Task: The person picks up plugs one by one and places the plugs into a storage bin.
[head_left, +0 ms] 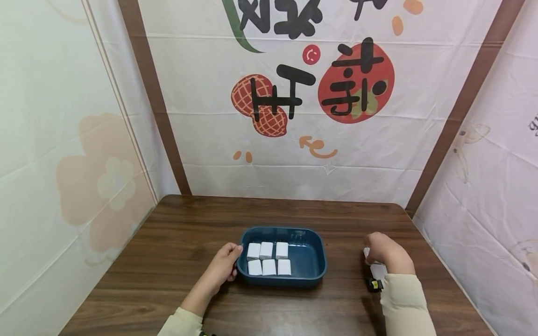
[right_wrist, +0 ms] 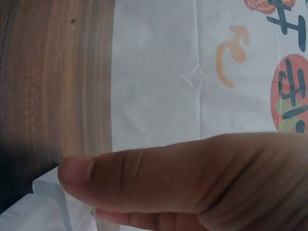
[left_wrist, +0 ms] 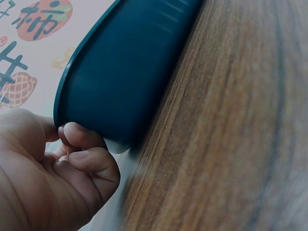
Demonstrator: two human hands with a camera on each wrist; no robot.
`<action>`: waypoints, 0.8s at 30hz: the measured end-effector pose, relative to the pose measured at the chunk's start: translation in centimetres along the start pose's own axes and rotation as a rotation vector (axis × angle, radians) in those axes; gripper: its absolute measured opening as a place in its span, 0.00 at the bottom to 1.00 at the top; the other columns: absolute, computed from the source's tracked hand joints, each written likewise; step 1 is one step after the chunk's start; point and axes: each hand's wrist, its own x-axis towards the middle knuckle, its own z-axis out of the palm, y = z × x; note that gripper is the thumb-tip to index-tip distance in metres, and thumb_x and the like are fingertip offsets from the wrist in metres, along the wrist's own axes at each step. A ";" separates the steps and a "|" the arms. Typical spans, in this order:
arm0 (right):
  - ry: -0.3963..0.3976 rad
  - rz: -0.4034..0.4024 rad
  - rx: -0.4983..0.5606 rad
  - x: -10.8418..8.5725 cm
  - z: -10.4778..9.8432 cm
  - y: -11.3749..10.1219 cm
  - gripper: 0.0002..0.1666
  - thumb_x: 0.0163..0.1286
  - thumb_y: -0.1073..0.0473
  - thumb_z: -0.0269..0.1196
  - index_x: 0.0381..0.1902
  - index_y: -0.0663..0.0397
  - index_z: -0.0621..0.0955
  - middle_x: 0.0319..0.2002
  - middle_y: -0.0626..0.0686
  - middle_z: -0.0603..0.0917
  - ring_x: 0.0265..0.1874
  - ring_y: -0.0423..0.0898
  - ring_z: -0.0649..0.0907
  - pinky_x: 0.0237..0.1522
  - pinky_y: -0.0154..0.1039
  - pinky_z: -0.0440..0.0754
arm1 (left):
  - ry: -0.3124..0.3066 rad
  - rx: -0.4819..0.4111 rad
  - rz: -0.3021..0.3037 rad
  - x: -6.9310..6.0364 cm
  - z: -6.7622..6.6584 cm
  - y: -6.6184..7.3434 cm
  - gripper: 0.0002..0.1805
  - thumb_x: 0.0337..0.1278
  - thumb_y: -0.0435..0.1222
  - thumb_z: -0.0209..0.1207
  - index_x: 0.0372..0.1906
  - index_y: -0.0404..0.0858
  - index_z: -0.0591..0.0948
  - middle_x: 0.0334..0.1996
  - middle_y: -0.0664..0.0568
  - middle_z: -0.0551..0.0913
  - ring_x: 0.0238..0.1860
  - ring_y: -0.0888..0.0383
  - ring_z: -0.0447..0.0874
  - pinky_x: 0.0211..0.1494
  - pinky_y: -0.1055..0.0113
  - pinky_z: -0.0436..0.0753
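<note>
A dark blue rectangular tray [head_left: 308, 281] stands on the table. Several small white rectangular blocks [head_left: 269, 267] lie in two rows in its left and middle part. My left hand [head_left: 224, 263] holds the tray's left end, thumb at the rim; in the left wrist view its curled fingers [left_wrist: 91, 159] lie against the outer wall. Farther right, my right hand [head_left: 388, 252] reaches down over white blocks [head_left: 378, 270] on the table. Seen from the right wrist, the thumb [right_wrist: 77, 172] lies against one white block [right_wrist: 47, 185], and the other fingers are partly hidden behind it.
The brown wooden table [head_left: 201, 219] meets a printed white cloth [head_left: 302, 182] at the back. More cloth hangs at the left and right. A black band with a yellow mark [head_left: 374, 284] is by the right wrist.
</note>
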 end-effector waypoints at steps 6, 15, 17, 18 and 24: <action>-0.003 0.066 -0.019 0.0 0.4 0.2 0.23 0.48 0.73 0.75 0.44 0.71 0.83 0.43 0.65 0.86 0.34 0.51 0.78 0.36 0.47 0.81 | -0.004 -0.005 0.000 0.1 0.0 -0.1 0.18 0.81 0.45 0.49 0.49 0.32 0.74 0.23 0.51 0.70 0.20 0.58 0.70 0.19 0.70 0.68; 0.031 0.066 -0.070 0.4 0.8 0.0 0.12 0.46 0.75 0.73 0.27 0.59 0.83 0.32 0.55 0.83 0.28 0.50 0.73 0.29 0.43 0.73 | -0.004 -0.003 0.001 0.0 0.0 -0.1 0.18 0.81 0.45 0.49 0.49 0.31 0.74 0.23 0.51 0.70 0.20 0.58 0.69 0.19 0.70 0.68; 0.028 0.075 -0.067 0.4 0.8 0.0 0.12 0.47 0.76 0.73 0.26 0.59 0.83 0.31 0.55 0.83 0.28 0.50 0.74 0.28 0.43 0.72 | -0.003 -0.003 0.001 0.0 0.0 0.0 0.18 0.81 0.45 0.49 0.49 0.31 0.74 0.23 0.51 0.70 0.20 0.58 0.69 0.19 0.70 0.68; 0.027 0.079 -0.068 0.5 0.9 0.0 0.11 0.47 0.76 0.73 0.26 0.59 0.84 0.31 0.55 0.83 0.27 0.50 0.74 0.28 0.42 0.72 | -0.002 -0.001 0.001 0.0 0.0 0.0 0.18 0.81 0.45 0.49 0.49 0.32 0.74 0.23 0.51 0.70 0.20 0.58 0.69 0.19 0.70 0.68; 0.025 0.091 -0.091 0.6 1.1 0.0 0.08 0.54 0.76 0.68 0.29 0.60 0.82 0.32 0.56 0.81 0.28 0.51 0.74 0.27 0.43 0.72 | 0.003 0.006 0.012 -0.1 0.1 0.0 0.18 0.80 0.46 0.49 0.48 0.32 0.73 0.23 0.51 0.69 0.19 0.58 0.69 0.19 0.70 0.68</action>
